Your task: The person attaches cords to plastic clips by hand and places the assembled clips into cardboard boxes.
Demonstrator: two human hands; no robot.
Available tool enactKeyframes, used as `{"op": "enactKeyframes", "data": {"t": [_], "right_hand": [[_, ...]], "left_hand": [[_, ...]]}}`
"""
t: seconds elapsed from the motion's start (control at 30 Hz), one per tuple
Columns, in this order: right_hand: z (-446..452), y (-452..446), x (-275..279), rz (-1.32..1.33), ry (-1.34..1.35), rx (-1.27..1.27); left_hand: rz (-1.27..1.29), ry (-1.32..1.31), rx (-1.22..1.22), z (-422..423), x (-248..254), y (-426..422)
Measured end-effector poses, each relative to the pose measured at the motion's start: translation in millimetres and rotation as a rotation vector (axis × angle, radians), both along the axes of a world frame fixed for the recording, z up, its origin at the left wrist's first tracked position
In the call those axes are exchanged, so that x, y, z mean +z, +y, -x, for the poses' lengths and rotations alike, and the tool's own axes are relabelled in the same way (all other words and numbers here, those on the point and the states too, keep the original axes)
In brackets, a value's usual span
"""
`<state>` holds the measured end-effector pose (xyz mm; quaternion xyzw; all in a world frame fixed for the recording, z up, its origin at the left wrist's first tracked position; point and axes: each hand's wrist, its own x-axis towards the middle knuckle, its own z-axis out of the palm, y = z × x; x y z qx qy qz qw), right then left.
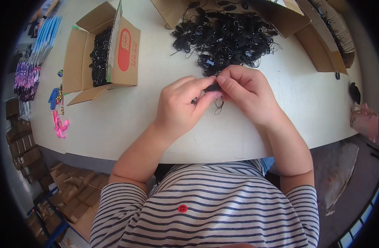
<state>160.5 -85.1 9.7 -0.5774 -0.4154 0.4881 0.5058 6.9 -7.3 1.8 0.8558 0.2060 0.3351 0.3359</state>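
Striped shirt (214, 206) borders table edge (206, 158), left hand (179, 101) and right hand (250, 93) pinching black piece (213, 87) near pile (226, 37).

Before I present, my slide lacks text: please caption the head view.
Left hand and right hand hold a small black piece near a heap of black corded pieces on a table.

Before me, the lone head-worn camera looks forward and steeply down, wide and round-edged, from close above the striped shirt (222, 206), across the hands (178, 102) to the white counter (156, 60).
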Motion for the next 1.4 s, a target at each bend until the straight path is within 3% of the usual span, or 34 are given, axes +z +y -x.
{"op": "enactKeyframes", "data": {"t": [0.27, 0.37, 0.57, 0.97, 1.17, 1.4], "right_hand": [[0.8, 0.2, 1.2, -0.002, 0.148, 0.008], [4.6, 1.6, 8.8, -0.001, 0.24, -0.11], [1.2, -0.9, 5.8, 0.023, 0.067, 0.075], [1.8, -1.8, 6.6, 0.031, 0.194, 0.088], [1.5, -1.8, 7.5, 0.04, 0.162, 0.077], [5.4, -1.7, 8.4, -0.045, -0.119, -0.003]], "left_hand": [[-0.032, -0.002, 0.023, 1.8, 5.5, 1.8], [-0.035, -0.003, 0.018, 2.6, 6.7, 2.3], [-0.044, -0.003, 0.023, 5.0, 8.2, 3.4], [-0.054, -0.034, 0.007, 3.1, 6.9, 2.6], [-0.075, -0.06, 0.0, 2.6, 1.8, 2.2], [-0.113, -0.058, 0.005, 0.2, 1.8, 1.4]]}}
